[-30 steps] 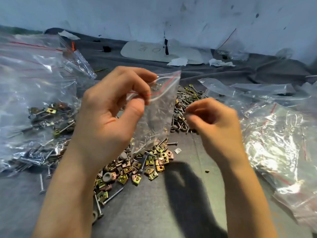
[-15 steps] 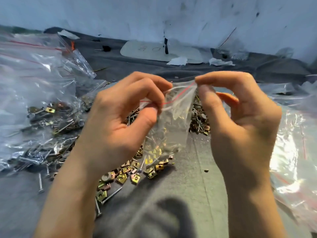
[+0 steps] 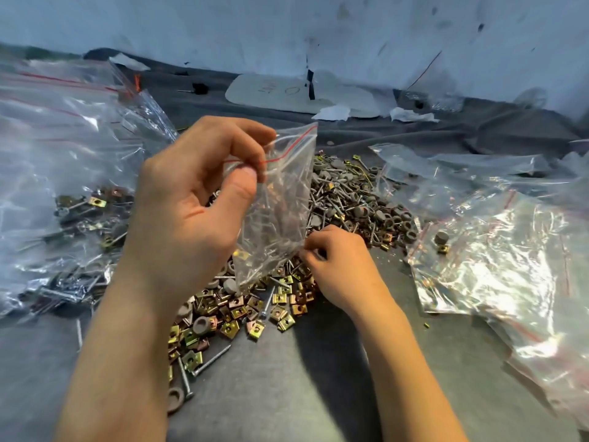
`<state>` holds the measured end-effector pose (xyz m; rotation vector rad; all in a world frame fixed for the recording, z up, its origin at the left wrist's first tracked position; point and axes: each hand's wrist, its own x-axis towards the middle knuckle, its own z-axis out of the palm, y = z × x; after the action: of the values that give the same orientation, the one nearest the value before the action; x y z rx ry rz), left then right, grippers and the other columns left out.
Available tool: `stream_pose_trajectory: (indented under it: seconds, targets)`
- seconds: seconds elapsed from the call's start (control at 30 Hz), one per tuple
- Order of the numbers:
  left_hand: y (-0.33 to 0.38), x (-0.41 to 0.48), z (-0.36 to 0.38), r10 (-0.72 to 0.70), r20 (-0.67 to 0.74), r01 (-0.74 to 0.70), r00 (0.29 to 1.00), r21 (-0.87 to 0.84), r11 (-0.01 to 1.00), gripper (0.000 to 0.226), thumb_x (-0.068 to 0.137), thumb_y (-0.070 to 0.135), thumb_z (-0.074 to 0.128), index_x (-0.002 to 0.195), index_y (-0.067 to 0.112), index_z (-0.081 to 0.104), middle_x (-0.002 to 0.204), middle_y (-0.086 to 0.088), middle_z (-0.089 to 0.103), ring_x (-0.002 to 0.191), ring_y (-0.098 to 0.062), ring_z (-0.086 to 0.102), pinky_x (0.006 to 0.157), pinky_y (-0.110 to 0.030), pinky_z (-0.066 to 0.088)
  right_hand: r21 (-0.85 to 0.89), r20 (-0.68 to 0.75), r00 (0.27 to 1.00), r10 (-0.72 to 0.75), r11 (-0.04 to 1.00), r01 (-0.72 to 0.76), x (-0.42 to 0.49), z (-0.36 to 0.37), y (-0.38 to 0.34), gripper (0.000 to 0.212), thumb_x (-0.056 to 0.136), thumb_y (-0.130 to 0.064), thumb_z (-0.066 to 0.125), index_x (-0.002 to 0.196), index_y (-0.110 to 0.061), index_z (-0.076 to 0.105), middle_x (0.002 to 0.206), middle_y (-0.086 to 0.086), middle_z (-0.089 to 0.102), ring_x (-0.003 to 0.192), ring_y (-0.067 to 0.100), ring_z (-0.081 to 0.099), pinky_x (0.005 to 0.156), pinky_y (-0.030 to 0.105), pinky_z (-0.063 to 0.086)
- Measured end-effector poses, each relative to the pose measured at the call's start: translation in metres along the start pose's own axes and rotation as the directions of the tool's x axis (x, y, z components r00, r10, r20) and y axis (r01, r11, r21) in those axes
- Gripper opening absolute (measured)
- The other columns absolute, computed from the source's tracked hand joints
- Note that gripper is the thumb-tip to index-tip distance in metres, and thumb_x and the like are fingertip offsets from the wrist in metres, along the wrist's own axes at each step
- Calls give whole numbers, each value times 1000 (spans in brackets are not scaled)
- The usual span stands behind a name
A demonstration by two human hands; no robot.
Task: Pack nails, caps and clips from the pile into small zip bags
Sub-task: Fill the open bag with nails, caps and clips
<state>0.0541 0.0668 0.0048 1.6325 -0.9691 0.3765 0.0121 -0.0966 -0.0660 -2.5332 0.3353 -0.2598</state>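
My left hand (image 3: 191,202) pinches the top of a small clear zip bag (image 3: 280,202) with a red line, holding it up over the pile. The bag hangs upright and I see no parts inside it. Below lies the pile (image 3: 350,199) of nails, grey caps and brass clips (image 3: 236,311) on grey cloth. My right hand (image 3: 341,266) is down at the pile by the bag's lower right corner, fingers curled onto the parts. What those fingers hold is hidden.
Filled clear bags (image 3: 63,186) are heaped at the left. Empty zip bags (image 3: 497,250) lie spread at the right. A white card (image 3: 287,94) and paper scraps lie at the back by the wall. Loose nails (image 3: 210,362) lie near my left forearm.
My right hand let go of the bag's mouth and dropped to the pile. My left hand still holds the bag up, slightly higher.
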Motion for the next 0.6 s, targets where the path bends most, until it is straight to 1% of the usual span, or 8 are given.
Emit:
stream_pose_trajectory:
  seconds: [0.13,0.2,0.23,0.3,0.37,0.47,0.53,0.6]
  targets:
    - [0,0,-2,-16,-9,16,1000,17,1000,12,86,16,45,84,14,56,112,-6,64,111,-20,61,90,-25,48,89,-90,996,26,996,-18,2,-1,0,14,93,-21,59,92,-16,72,90,-6,59,66,-4,46,57,7,34]
    - [1,0,-2,-21,-7,21,1000,13,1000,12,86,17,45,83,17,56,112,-3,64,111,-20,61,90,-27,49,184,-208,976,72,982,-34,2,-9,-2,11,91,-15,59,88,-20,69,87,-7,61,71,-8,49,62,0,36]
    - [1,0,-2,-21,-1,21,1000,10,1000,11,86,18,45,82,18,56,112,-3,64,111,-20,62,90,-28,50,256,-279,956,94,967,-20,0,-14,-3,13,90,-12,60,86,-22,67,86,-8,63,73,-8,51,65,1,37]
    - [2,0,-1,-19,22,19,1000,7,1000,11,85,18,45,82,17,56,112,-2,64,110,-20,62,89,-27,49,440,-422,902,96,891,111,-4,-28,-8,19,88,-6,62,85,-24,65,84,-10,66,74,-3,58,69,10,41]
    - [4,0,2,-14,61,14,998,2,1000,12,85,17,46,82,14,57,111,-3,64,109,-20,62,88,-24,47,541,-553,833,31,774,330,-11,-43,-15,21,87,-1,63,85,-22,64,78,-8,66,69,3,58,64,15,42]
    - [7,-1,8,-1,132,4,991,-23,1000,14,84,16,46,81,10,58,111,-6,64,109,-23,61,89,-34,49,527,-660,747,-84,657,539,-25,-59,-33,23,87,-3,65,88,-24,55,73,-9,60,66,5,54,61,16,40]
    - [10,-2,13,16,181,-10,983,-35,999,13,83,16,46,81,10,58,110,-7,64,108,-21,61,89,-37,48,460,-688,710,-151,666,588,-31,-63,-41,25,87,-2,65,90,-24,54,80,-8,61,74,9,60,67,20,44]
    - [12,-2,16,32,208,-23,978,-42,999,12,83,16,47,81,11,58,107,-6,63,105,-19,60,86,-34,46,353,-688,692,-220,732,583,-34,-64,-44,23,85,0,65,89,-21,56,82,-7,62,79,17,62,69,31,48]
